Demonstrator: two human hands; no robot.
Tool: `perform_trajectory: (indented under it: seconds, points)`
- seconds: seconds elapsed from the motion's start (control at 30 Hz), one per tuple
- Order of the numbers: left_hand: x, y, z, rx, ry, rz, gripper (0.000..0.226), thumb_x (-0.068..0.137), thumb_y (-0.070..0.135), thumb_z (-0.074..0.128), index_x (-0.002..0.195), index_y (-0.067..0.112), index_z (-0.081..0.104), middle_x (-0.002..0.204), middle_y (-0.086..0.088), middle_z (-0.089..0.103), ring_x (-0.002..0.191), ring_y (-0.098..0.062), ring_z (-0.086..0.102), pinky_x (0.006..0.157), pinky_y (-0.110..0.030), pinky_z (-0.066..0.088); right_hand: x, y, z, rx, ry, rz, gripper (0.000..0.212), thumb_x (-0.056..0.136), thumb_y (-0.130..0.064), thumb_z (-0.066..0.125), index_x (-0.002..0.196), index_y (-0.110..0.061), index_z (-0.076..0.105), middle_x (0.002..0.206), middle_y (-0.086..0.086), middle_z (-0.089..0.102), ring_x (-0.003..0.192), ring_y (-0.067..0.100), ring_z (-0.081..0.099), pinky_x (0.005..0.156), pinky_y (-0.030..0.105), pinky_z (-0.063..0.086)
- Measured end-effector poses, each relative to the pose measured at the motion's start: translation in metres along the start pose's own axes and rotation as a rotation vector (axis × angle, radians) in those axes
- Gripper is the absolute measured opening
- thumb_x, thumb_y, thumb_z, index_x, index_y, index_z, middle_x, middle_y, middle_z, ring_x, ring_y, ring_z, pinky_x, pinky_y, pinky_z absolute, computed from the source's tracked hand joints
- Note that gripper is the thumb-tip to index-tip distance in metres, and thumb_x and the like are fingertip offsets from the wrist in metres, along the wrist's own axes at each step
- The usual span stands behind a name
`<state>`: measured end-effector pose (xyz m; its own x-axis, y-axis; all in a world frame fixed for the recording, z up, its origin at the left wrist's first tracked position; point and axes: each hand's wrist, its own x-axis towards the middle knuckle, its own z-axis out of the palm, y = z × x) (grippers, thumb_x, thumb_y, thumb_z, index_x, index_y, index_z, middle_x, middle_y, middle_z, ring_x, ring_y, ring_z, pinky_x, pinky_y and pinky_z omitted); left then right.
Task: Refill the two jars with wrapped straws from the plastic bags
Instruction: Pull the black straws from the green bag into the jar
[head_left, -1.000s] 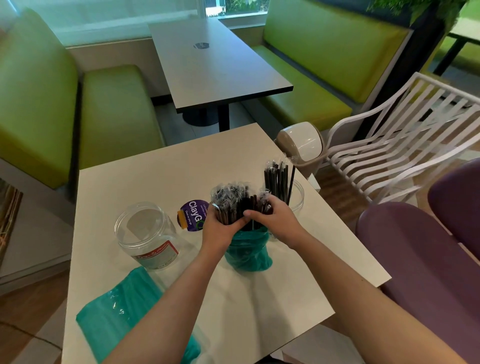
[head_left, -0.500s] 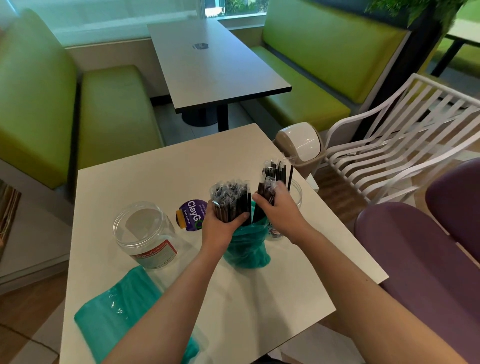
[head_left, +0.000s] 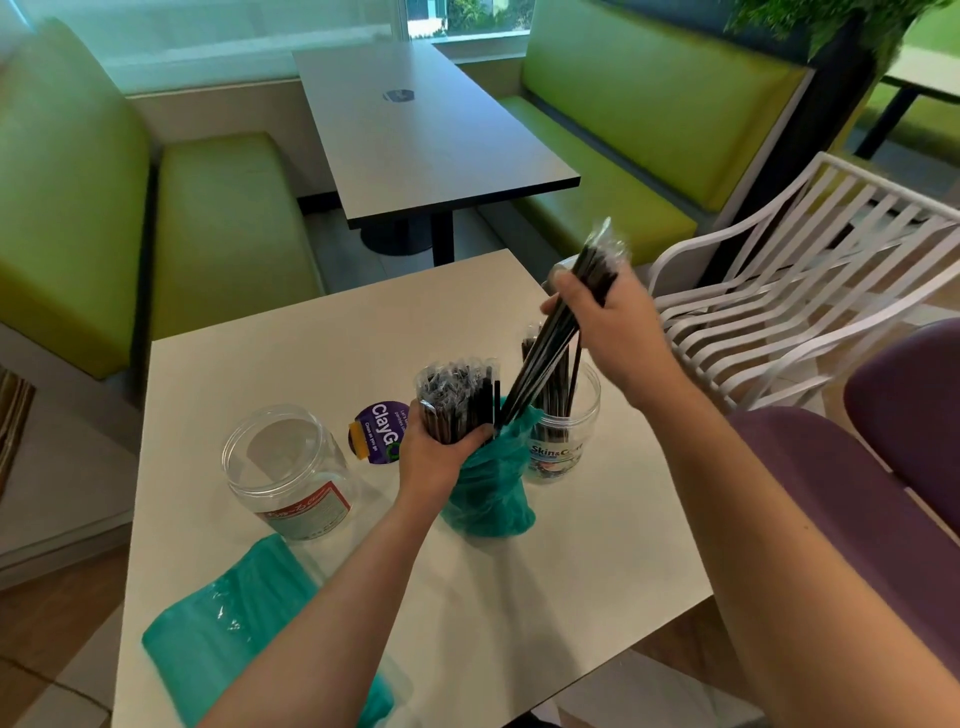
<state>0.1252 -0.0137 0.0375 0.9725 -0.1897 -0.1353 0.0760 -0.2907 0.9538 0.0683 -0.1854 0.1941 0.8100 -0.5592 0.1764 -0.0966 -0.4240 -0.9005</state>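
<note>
My left hand (head_left: 439, 460) grips a teal plastic bag (head_left: 491, 493) that stands on the white table (head_left: 322, 358), with a thick bundle of wrapped black straws (head_left: 457, 397) sticking out of its top. My right hand (head_left: 605, 325) holds a smaller bunch of straws (head_left: 558, 338), tilted, its lower ends still at the bag's mouth. Right behind the bag stands a clear jar (head_left: 563, 441) with several straws in it. A second clear jar (head_left: 288, 473) with a red label sits at the left, holding no straws. Another teal bag (head_left: 234, 623) lies flat at the near left.
A purple round sticker or lid (head_left: 376, 431) lies between the jars. A white slatted chair (head_left: 810, 291) and a purple seat (head_left: 852, 514) stand to the right. Beyond are a dark table (head_left: 421, 135) and green benches (head_left: 218, 228).
My right hand has pulled a bunch of straws up and to the right out of the bag. My left hand has stayed around the bag and the main bundle.
</note>
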Motion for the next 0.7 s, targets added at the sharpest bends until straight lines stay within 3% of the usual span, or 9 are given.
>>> perform_trajectory:
  seconds: [0.17,0.27,0.3,0.33,0.4,0.57,0.7]
  points:
    - [0.0,0.003,-0.001,0.013,0.006,-0.007,0.079,0.066,0.034,0.088,0.131,0.02,0.045,0.122,0.005,0.057,0.118,-0.018,0.052,0.097,-0.029,0.041,0.014,-0.014,-0.022,-0.075,0.222,-0.035,0.022,0.098,-0.037,0.053,0.107,-0.017,0.05,0.072,-0.015,0.059,0.066,-0.004,0.061,0.069,0.028,0.055]
    - [0.001,0.003,-0.001,0.016,0.013,-0.013,0.08,0.066,0.035,0.088,0.131,0.02,0.045,0.125,0.003,0.057,0.118,-0.017,0.053,0.1,-0.033,0.043,0.02,-0.007,-0.025,-0.133,0.298,-0.034,0.031,0.099,-0.036,0.052,0.117,-0.011,0.05,0.077,-0.015,0.058,0.064,-0.014,0.059,0.063,0.012,0.052]
    - [0.001,0.003,-0.001,0.012,0.012,-0.013,0.079,0.066,0.035,0.088,0.13,0.02,0.045,0.122,0.005,0.057,0.116,-0.016,0.053,0.1,-0.032,0.044,0.021,-0.004,-0.024,-0.159,0.31,-0.029,0.035,0.099,-0.038,0.051,0.12,-0.011,0.049,0.081,-0.012,0.061,0.069,-0.011,0.061,0.067,0.014,0.053]
    - [0.001,0.004,-0.001,0.008,0.01,-0.013,0.079,0.065,0.034,0.089,0.13,0.021,0.045,0.119,0.007,0.056,0.113,-0.015,0.053,0.099,-0.031,0.044,0.022,0.002,-0.022,-0.185,0.316,-0.03,0.037,0.098,-0.041,0.051,0.121,-0.012,0.049,0.087,-0.007,0.065,0.077,-0.003,0.065,0.075,0.024,0.056]
    - [0.001,0.004,-0.001,0.0,0.007,-0.012,0.078,0.066,0.033,0.089,0.129,0.021,0.046,0.114,0.009,0.055,0.109,-0.011,0.051,0.097,-0.028,0.043,0.022,0.014,-0.015,-0.242,0.288,-0.016,0.04,0.097,-0.045,0.05,0.122,-0.013,0.048,0.103,0.005,0.068,0.093,0.021,0.067,0.084,0.044,0.055]
    - [0.001,0.004,-0.001,-0.014,0.002,-0.019,0.079,0.065,0.033,0.089,0.13,0.02,0.046,0.117,0.008,0.056,0.109,-0.012,0.052,0.098,-0.029,0.044,0.013,0.044,0.005,-0.424,0.123,0.066,0.045,0.099,-0.035,0.052,0.133,-0.006,0.047,0.125,0.014,0.051,0.113,0.026,0.053,0.094,0.033,0.042]
    - [0.0,0.004,-0.002,-0.009,0.009,-0.024,0.08,0.065,0.033,0.089,0.13,0.019,0.046,0.118,0.008,0.057,0.108,-0.01,0.051,0.098,-0.028,0.043,0.012,0.074,0.018,-0.424,0.021,0.175,0.051,0.096,-0.034,0.058,0.139,-0.008,0.046,0.133,0.017,0.042,0.123,0.031,0.048,0.103,0.036,0.041]
